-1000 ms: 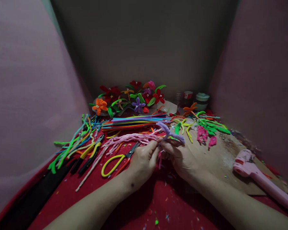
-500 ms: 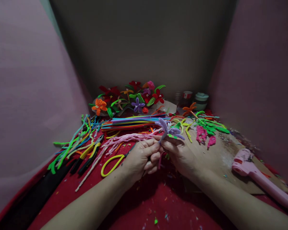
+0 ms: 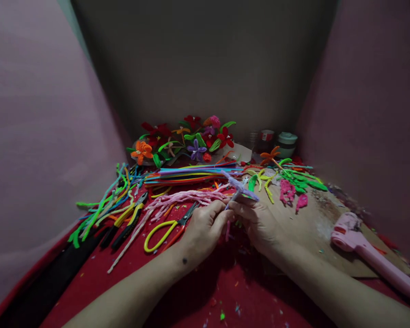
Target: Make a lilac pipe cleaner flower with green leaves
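Observation:
A lavender pipe-cleaner flower (image 3: pixel 239 187) is held between my two hands above the red cloth (image 3: pixel 212 278). My left hand (image 3: pixel 207 225) pinches its stem low down, thumb and index finger pressed together. My right hand (image 3: pixel 259 221) is closed on the flower just under the petals, from the right side. The petals point up and to the right, and the fingers hide part of the stem. Close to my left hand lie scissors (image 3: pixel 161 236) with one yellow and one orange handle. Pink pipe cleaners (image 3: pixel 187 197) stretch out behind that hand.
Yellow-black pliers (image 3: pixel 128 221) and loose green pipe cleaners (image 3: pixel 99 214) lie left. A straight bundle of colored stems (image 3: pixel 194 173) is behind. Finished flowers (image 3: pixel 196 149) stand at the back. At right, a pink glue gun (image 3: pixel 365 248) rests on a brown board (image 3: pixel 307 237).
The flower has tipped over to the right and sits slightly lower. My left hand has turned with its back up, its fingers shifting on the stem, and more of the scissors shows.

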Demonstrator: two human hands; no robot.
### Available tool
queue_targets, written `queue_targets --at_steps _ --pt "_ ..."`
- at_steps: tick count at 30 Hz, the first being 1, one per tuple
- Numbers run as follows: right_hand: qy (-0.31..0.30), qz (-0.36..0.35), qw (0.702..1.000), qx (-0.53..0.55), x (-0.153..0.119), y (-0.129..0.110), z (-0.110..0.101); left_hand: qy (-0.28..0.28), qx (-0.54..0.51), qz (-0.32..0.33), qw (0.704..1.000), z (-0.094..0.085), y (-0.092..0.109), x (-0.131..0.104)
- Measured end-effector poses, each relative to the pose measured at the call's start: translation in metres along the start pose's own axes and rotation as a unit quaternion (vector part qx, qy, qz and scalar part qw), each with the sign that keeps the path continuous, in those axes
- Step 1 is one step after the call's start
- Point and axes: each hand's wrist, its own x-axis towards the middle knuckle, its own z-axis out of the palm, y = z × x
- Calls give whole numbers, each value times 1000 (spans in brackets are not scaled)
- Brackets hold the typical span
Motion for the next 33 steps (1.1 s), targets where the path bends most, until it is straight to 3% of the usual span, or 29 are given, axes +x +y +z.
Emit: queue_targets --at_steps 3,5,10,17,25,27,29,33 --pt "-4 14 1000 -4 -1 2 0 18 53 48 997 2 -7 0" --pt "0 26 1000 -16 0 3 -1 18 41 46 998 3 -9 0" --pt "-11 41 999 -17 0 6 -3 -6 -93 -49 994 5 -3 2" --pt "-75 70 995 4 -4 0 0 -51 -291 -137 945 1 4 2" --pt "-2 30 999 -13 0 -2 -1 -105 -402 -168 894 0 -1 4" --pt "11 14 1000 -22 0 -2 -1 -113 -388 -159 901 0 0 4" --pt "8 9 1000 -28 0 -1 -1 -103 -330 -142 928 1 0 4" --pt "33 -26 997 -66 0 3 -3 -6 -50 -46 998 3 -3 1"
